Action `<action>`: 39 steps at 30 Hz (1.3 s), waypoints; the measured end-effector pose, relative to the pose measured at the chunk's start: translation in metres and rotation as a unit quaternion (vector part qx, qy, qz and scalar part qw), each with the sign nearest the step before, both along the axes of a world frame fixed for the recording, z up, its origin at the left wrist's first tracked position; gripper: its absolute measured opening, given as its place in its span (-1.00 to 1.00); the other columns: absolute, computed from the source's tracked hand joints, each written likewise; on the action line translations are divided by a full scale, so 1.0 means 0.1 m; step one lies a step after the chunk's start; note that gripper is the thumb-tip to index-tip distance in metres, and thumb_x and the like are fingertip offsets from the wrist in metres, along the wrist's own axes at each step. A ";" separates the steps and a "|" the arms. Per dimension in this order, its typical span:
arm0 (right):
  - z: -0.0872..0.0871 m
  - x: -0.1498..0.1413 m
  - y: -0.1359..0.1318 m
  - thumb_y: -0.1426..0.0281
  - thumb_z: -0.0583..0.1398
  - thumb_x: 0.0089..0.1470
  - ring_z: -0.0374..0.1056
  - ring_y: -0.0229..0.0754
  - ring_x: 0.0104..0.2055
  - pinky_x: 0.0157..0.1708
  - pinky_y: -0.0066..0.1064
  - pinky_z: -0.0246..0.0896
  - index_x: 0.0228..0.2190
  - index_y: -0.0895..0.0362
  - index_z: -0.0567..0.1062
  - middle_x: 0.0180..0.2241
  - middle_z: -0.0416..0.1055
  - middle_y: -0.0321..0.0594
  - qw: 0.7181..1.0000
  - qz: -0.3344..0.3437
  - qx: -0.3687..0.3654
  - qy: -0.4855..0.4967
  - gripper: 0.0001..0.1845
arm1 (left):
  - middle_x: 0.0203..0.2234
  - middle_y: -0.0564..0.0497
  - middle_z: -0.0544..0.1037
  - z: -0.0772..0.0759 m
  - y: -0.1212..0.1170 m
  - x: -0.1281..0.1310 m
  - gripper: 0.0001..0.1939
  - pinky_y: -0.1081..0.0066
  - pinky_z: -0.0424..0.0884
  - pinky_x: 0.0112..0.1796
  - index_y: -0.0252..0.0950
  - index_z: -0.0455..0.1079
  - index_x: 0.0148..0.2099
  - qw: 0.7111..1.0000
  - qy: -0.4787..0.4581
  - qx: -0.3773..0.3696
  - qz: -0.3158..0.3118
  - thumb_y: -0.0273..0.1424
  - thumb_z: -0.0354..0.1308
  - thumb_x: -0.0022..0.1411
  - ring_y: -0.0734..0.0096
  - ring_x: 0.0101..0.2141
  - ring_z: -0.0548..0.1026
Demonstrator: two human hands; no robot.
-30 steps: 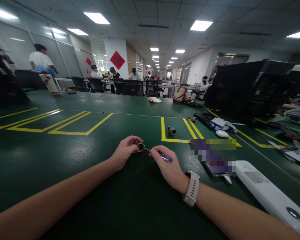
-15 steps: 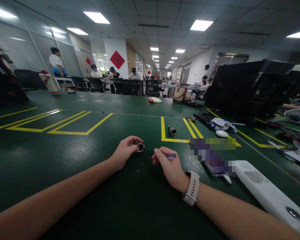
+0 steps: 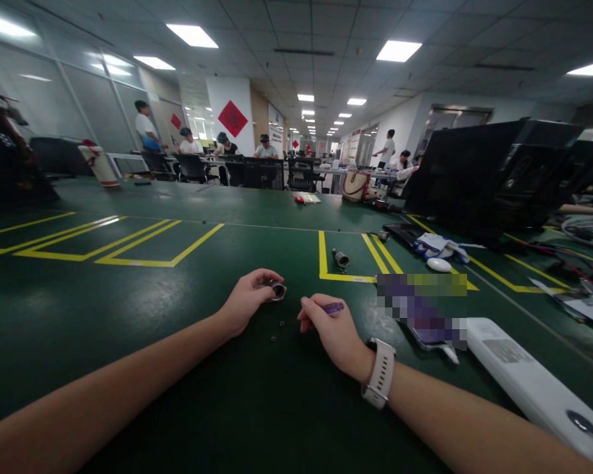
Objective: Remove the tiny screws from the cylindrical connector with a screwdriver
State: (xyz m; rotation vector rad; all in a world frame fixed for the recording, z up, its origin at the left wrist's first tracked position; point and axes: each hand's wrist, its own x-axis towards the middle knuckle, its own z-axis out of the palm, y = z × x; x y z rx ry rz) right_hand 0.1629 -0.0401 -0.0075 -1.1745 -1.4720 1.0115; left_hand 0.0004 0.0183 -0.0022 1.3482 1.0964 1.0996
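My left hand (image 3: 247,299) pinches a round, hollow metal connector part (image 3: 279,291) by its side, its opening facing right. In my right hand (image 3: 335,336) is a small screwdriver (image 3: 334,309) with a purple handle, its thin shaft pointing left. The shaft's tip is close to one tiny ring-shaped piece (image 3: 282,323) on the green table (image 3: 168,316); whether they touch I cannot tell. A second tiny piece (image 3: 273,338) lies just nearer to me. Beyond my right hand, a cylindrical metal connector (image 3: 340,257) rests inside a yellow-taped box.
To the right lie a blurred-out flat item (image 3: 420,309), a long white device (image 3: 528,382), gloves (image 3: 439,246) and a white oval object (image 3: 439,264). A large black case (image 3: 484,178) stands behind them. A bag (image 3: 356,185) sits at the far edge. People are in the background.
My right hand has dipped slightly, bringing the screwdriver's tip down and left toward the nearer tiny pieces. My left hand stays put. Two people in the background have moved.
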 end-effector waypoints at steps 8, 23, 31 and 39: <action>-0.01 0.01 0.02 0.29 0.09 0.07 0.26 -0.27 -0.56 -0.48 -0.43 0.15 -0.65 0.15 0.42 -0.69 0.30 -0.34 1.000 -0.016 0.015 0.001 -0.66 | -0.37 -0.02 0.52 0.00 0.00 0.00 -0.79 0.19 0.40 -0.12 -0.33 0.39 -0.32 1.000 0.006 -0.002 0.005 -0.52 0.17 -0.11 0.24 -0.24 0.51; -0.01 0.02 0.01 0.23 0.07 0.09 0.14 -0.30 -0.58 -0.55 -0.46 0.03 -0.63 0.12 0.31 -0.67 0.16 -0.40 0.999 -0.022 0.039 0.003 -0.66 | -0.33 -0.04 0.51 -0.04 0.04 -0.03 -0.78 0.15 0.39 -0.11 -0.33 0.39 -0.29 1.000 0.011 0.001 -0.011 -0.52 0.18 -0.08 0.21 -0.22 0.51; -0.06 0.03 0.04 0.26 0.08 0.08 0.14 -0.31 -0.61 -0.58 -0.47 0.02 -0.65 0.12 0.32 -0.69 0.17 -0.40 0.999 -0.019 0.028 -0.008 -0.67 | -0.33 -0.03 0.51 -0.05 0.04 -0.03 -0.78 0.15 0.38 -0.09 -0.33 0.39 -0.29 1.000 0.012 0.005 -0.013 -0.52 0.18 -0.08 0.21 -0.22 0.51; 0.02 0.01 -0.02 0.27 0.06 0.09 0.12 -0.31 -0.59 -0.54 -0.47 0.03 -0.65 0.13 0.30 -0.69 0.14 -0.41 0.998 -0.022 0.050 -0.011 -0.67 | -0.36 -0.02 0.51 -0.05 0.05 -0.03 -0.77 0.13 0.37 -0.09 -0.34 0.39 -0.28 1.000 0.013 0.005 -0.012 -0.52 0.17 -0.09 0.21 -0.23 0.51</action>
